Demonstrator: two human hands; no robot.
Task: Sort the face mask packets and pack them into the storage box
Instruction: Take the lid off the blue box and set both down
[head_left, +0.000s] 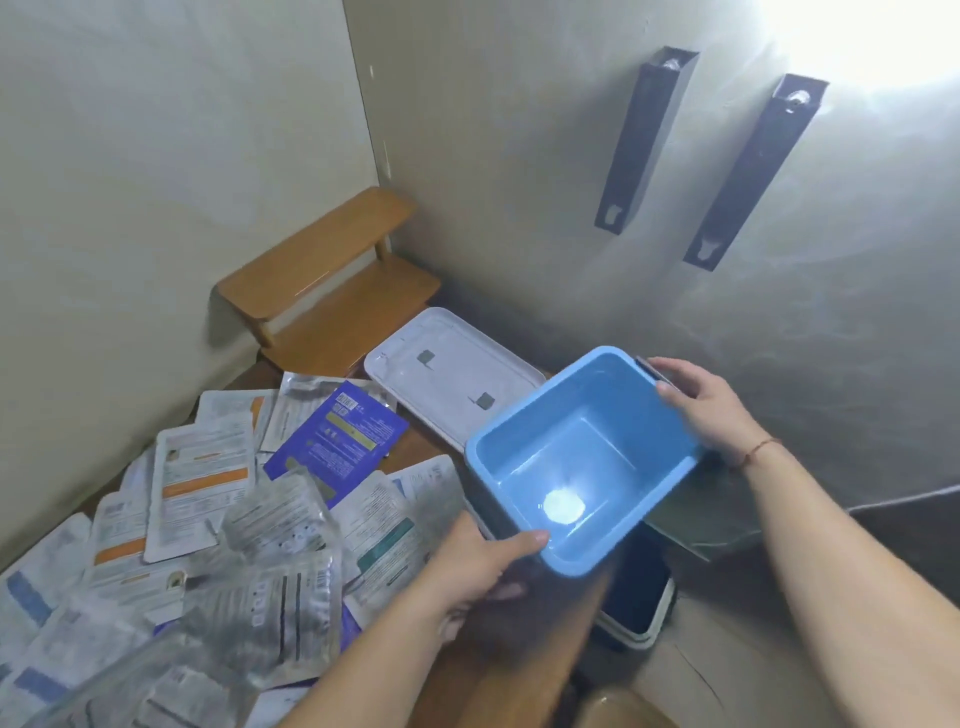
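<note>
A blue storage box (582, 457), nothing inside it, is held tilted above the table's right side. My left hand (483, 566) grips its near rim, thumb over the edge. My right hand (701, 405) grips the far right rim by a dark handle. Several face mask packets (208, 519) lie spread in a loose heap on the left of the table: white ones with orange bands, silver ones, and a purple packet (337, 441).
The box's white lid (452, 369) lies flat behind the box. A small two-step wooden shelf (322, 280) stands in the corner against the walls. A clear plastic container (130, 686) sits at the bottom left. Right of the table, below the box, stands a bin (639, 608).
</note>
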